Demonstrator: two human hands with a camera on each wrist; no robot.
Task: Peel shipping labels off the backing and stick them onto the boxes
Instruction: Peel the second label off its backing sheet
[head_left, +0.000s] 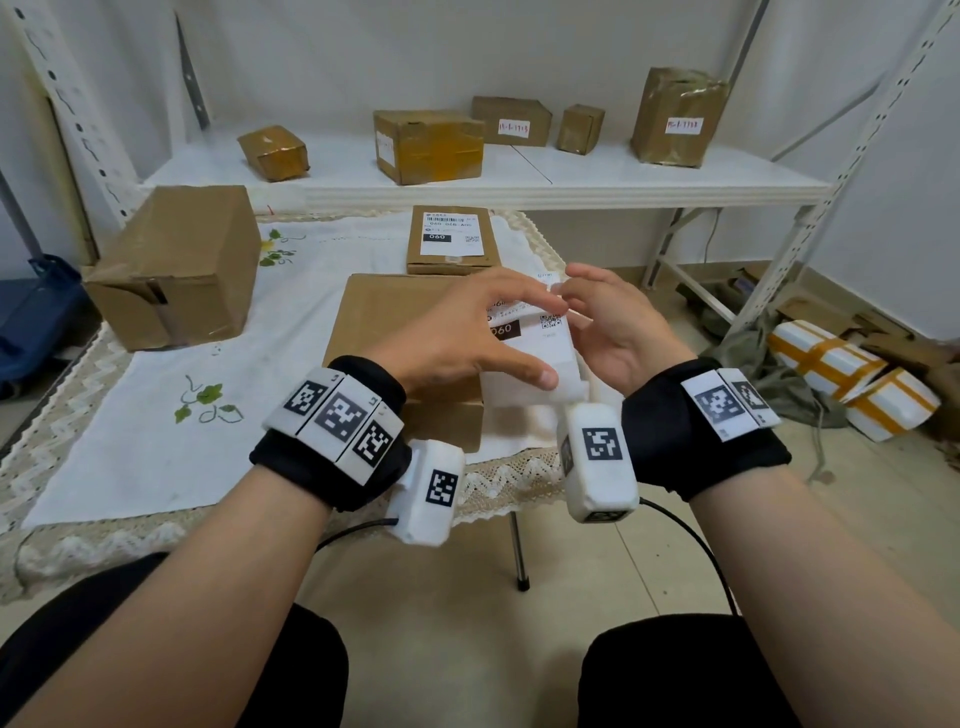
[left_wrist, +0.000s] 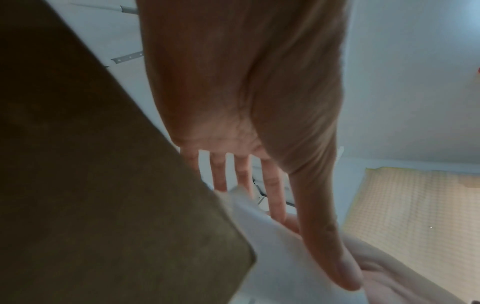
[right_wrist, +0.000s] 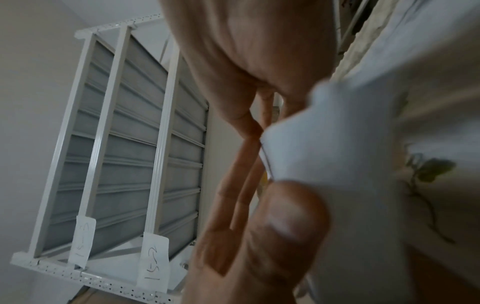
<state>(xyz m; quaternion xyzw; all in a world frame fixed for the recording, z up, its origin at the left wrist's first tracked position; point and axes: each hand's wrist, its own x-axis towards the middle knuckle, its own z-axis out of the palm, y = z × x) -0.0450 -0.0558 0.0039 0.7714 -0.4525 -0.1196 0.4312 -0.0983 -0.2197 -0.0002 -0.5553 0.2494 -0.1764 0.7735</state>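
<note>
A person sits at a table (head_left: 156, 483) covered with a white embroidered cloth, both hands raised over a flat cardboard box (head_left: 395, 332) near the table's front right corner. The left hand (head_left: 457, 332) has its fingers straight and spread, laid across a stack of white shipping labels (head_left: 540, 343) that juts past the box's right edge; its thumb presses on the stack's near end. The right hand (head_left: 618, 322) meets the stack's far right corner with bent fingers; whether it pinches a label there cannot be told from the head view, and the right wrist view is too blurred to settle it. The hands hide most of the top label's print.

Just behind the flat box, toward the table's back edge, lies a smaller box (head_left: 451, 240) already bearing a printed label. A tall plain carton (head_left: 176, 265) stands at the table's left edge. Behind the table, a white metal shelf (head_left: 571, 182) carries five taped parcels. On the floor to the right lie white foam packages (head_left: 852, 384) strapped with orange tape.
</note>
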